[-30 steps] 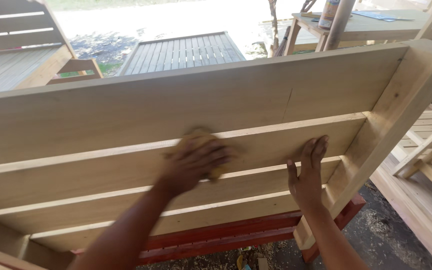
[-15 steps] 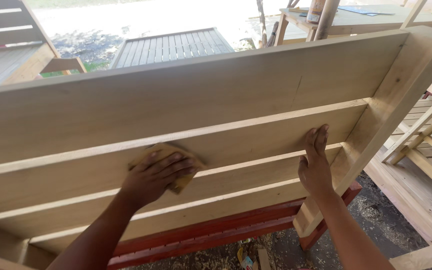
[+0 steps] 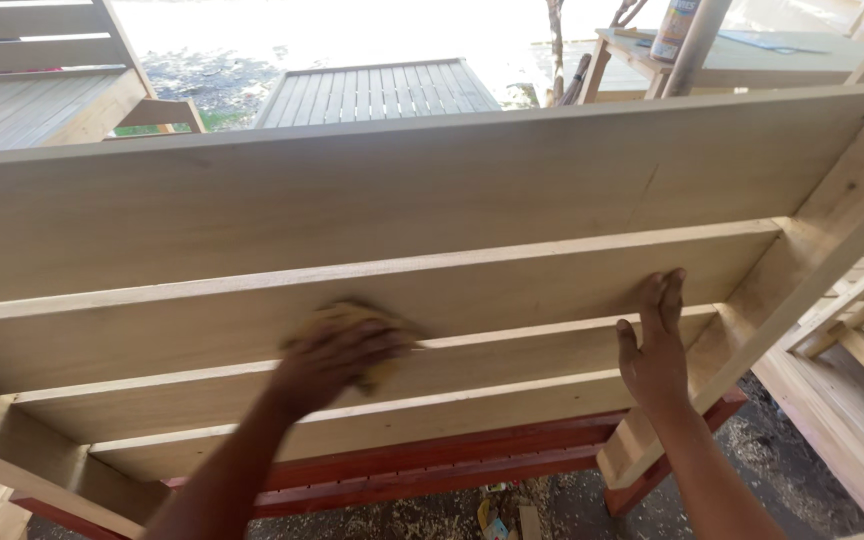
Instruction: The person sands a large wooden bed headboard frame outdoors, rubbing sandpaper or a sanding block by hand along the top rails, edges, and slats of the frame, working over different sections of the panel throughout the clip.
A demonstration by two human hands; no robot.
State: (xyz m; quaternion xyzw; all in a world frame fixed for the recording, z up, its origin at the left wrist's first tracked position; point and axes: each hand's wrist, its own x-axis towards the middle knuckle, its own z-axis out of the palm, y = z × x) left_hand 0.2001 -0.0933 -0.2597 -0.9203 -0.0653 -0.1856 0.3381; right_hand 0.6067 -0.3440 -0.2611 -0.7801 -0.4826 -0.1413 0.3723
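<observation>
Slid right along the slat since half a second ago: left hand, with the yellowish sanding pad under it, now nearer the middle of the pale wooden frame. Right hand unmoved, flat on the same slat.

Left hand pressed down on the pad, fingers curled over it and blurred; pad mostly hidden beneath the palm, only its upper edge showing against the slat. Right hand spread open, fingers together and pointing up, palm on bare wood, gripping nothing. Well apart from each other, one slat shared between them.

Just right of the right hand, slanted side rail of the frame. Above both hands, broad top board. Below the hands, two more pale slats, then red-painted wooden piece underneath. Beneath that, ground with sawdust. Far beyond the hands, grey slatted panel in sunlight, and a table up to the right.
</observation>
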